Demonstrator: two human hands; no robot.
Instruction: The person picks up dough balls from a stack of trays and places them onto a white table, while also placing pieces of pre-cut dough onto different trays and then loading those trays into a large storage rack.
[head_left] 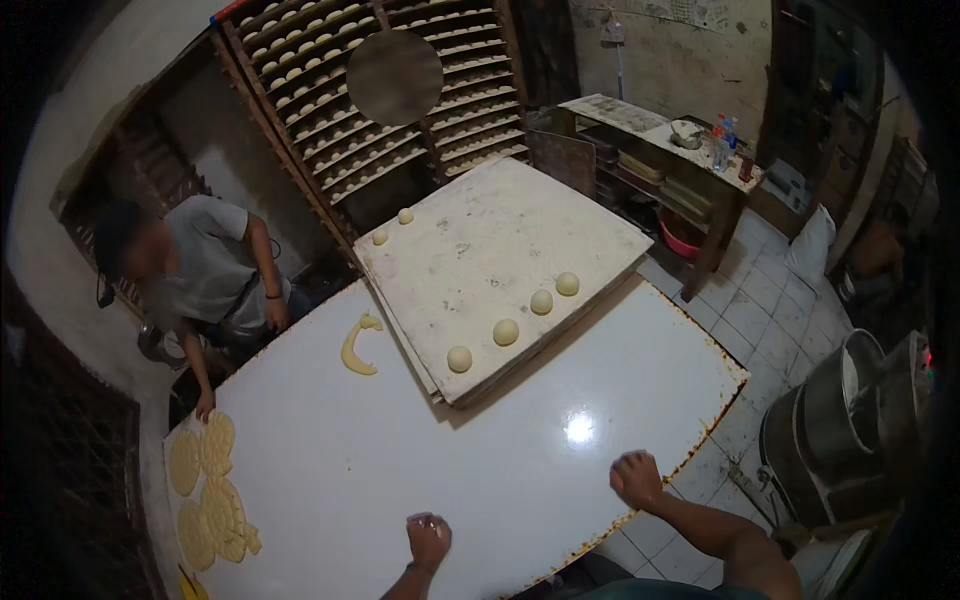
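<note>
My left hand (429, 541) rests on the white tabletop (330, 480) near its front edge, fingers curled in. Farther right, close to the table's rusty edge, my right hand (636, 480) is closed too, knuckles up. Whatever lies under either palm is hidden. Ahead of both hands, a stack of floured boards (500, 240) sits partly on the table. Along its near side stand round dough balls, among them one at the left corner (459, 359) and one farther right (541, 302). Two more dough balls (380, 237) lie at its far left edge.
Flattened dough pieces (222, 515) lie at the table's left end, beside a co-worker's hand (205, 405). A curved dough strip (357, 346) lies left of the boards. Behind stands a rack (430, 150) full of dough balls. Metal drums (815, 425) stand at right, a side table (640, 120) behind.
</note>
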